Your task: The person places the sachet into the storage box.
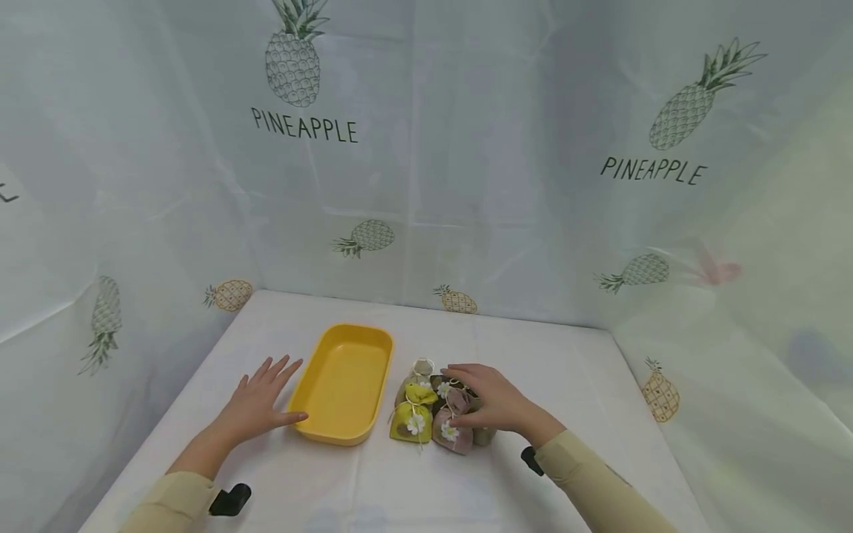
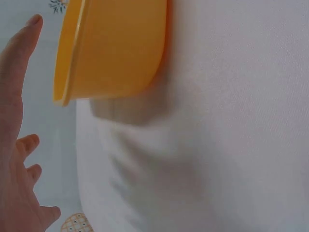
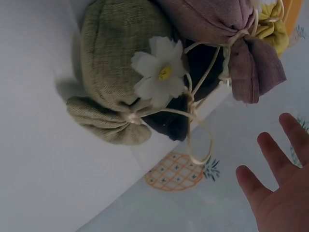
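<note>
My left hand (image 1: 256, 403) hovers at the left side of a yellow plastic tray (image 1: 343, 381), fingers spread and holding nothing. In the left wrist view its thumb stands apart from the tray's wall (image 2: 116, 53). Over a cluster of small drawstring pouches is my right hand (image 1: 493, 400), its fingers spread above them. The cluster has a yellow pouch (image 1: 406, 426), a mauve pouch (image 1: 460, 438), a beige one (image 1: 423, 367), an olive-green pouch (image 3: 116, 53) with a white flower, and a dark one (image 3: 203, 65) partly hidden. In the right wrist view, the visible fingers are clear of the pouches.
A white cloth covers the table (image 1: 546, 355). Behind and at both sides hangs a pale curtain (image 1: 466, 148) printed with pineapples. The tray stands just left of the pouches, and nothing lies in it.
</note>
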Available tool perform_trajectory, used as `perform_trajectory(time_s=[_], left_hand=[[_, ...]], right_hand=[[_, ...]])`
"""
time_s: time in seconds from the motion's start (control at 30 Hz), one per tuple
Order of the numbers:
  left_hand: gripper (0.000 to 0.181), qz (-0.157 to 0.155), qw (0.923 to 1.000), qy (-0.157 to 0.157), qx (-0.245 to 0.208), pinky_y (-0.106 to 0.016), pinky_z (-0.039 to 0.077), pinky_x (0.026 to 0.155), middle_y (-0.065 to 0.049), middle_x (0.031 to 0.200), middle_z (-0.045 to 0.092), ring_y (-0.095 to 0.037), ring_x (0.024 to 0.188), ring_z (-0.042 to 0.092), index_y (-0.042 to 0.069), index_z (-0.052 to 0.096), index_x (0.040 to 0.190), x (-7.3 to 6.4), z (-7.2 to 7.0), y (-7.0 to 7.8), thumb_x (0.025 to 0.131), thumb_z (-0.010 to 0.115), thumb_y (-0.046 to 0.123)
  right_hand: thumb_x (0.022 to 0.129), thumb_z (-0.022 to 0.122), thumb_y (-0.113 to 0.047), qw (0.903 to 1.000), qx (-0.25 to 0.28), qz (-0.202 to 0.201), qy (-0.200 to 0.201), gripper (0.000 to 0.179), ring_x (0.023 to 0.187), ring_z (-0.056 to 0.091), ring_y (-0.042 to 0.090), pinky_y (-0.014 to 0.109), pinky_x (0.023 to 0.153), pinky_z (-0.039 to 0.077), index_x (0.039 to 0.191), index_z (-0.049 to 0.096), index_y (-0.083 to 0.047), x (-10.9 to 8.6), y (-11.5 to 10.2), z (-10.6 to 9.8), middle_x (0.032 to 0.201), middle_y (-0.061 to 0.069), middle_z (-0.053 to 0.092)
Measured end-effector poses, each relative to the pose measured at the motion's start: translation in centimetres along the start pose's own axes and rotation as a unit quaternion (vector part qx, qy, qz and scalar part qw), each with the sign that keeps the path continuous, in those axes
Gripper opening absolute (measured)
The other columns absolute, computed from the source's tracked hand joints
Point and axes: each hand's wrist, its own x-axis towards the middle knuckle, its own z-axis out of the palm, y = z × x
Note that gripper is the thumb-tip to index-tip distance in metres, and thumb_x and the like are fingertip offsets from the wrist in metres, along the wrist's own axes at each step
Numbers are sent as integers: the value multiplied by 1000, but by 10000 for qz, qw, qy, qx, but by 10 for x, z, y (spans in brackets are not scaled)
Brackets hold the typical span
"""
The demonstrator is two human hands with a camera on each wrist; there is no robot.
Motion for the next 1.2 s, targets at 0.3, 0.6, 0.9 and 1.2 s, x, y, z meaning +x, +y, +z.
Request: perform_trajectory(time_s=[0.3,0.6,0.9,1.2], left_hand=[[101,-81,9931,-79,-1168,-76,16,103,-30,152,26,-56,137,17,4,30,150,-2,17,-4,74,80,50],[105,-355,9681,-501,-2428,-77,4,103,-27,156,18,-55,140,3,9,20,154,-3,40,-10,76,80,45],[108,-747,9482,-768,-2991,-70,-16,105,-25,159,12,-55,140,-7,18,8,157,-6,59,-13,79,79,42],[105,-734,9449,-533,-3146,-66,-20,106,-24,159,14,-53,142,-4,20,10,157,-9,65,-12,80,77,40]], right_hand=[[75,84,-37,9929,924,43,-748,75,129,45,25,51,105,40,140,53,-20,35,-5,13,142,0,48],[72,87,-20,9845,1013,223,-1414,66,121,49,17,36,101,45,131,59,-27,55,-11,21,132,-7,49],[71,86,-10,9729,1292,698,-1788,57,111,50,9,33,95,47,121,66,-30,67,-13,30,121,-14,53],[71,85,-3,9816,976,-33,-1639,50,105,53,2,25,92,48,111,69,-28,75,-14,39,113,-17,61]])
